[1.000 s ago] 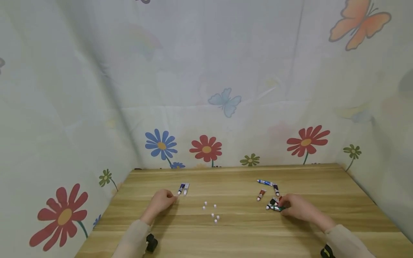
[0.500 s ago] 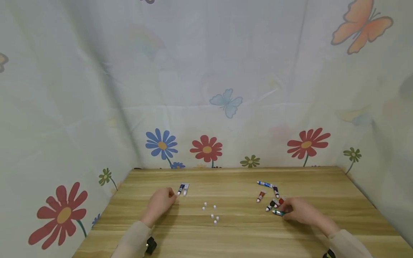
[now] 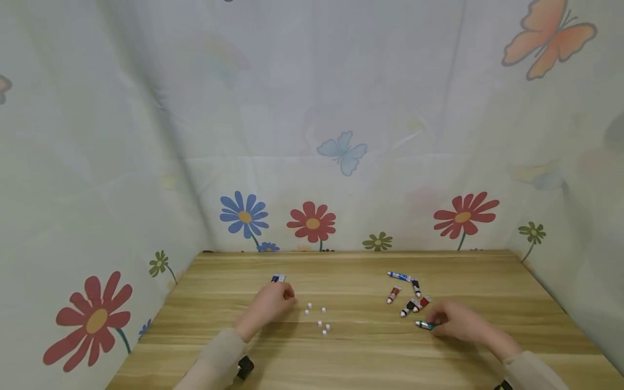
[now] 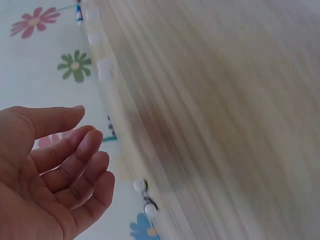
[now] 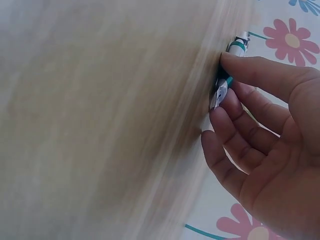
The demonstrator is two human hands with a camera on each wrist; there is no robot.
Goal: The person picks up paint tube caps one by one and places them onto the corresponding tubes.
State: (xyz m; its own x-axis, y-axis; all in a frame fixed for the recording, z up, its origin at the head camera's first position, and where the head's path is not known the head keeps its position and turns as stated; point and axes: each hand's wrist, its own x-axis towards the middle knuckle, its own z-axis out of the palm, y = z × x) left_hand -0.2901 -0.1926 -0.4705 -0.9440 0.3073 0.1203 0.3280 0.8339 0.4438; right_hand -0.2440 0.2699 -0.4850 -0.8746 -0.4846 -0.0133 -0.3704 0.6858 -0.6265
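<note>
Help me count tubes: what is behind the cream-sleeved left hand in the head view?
Beyond the left hand, far ends of a small dark-blue tube and small white tube show on the wood-grained table. The hand hides their nearer parts.

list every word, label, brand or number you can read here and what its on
None can be read.
Green tube in the right hand: markings too blurred.
Other tubes: any print too small.
White pieces: too small to tell.
Backdrop: flowers and butterflies, no words visible.
</note>
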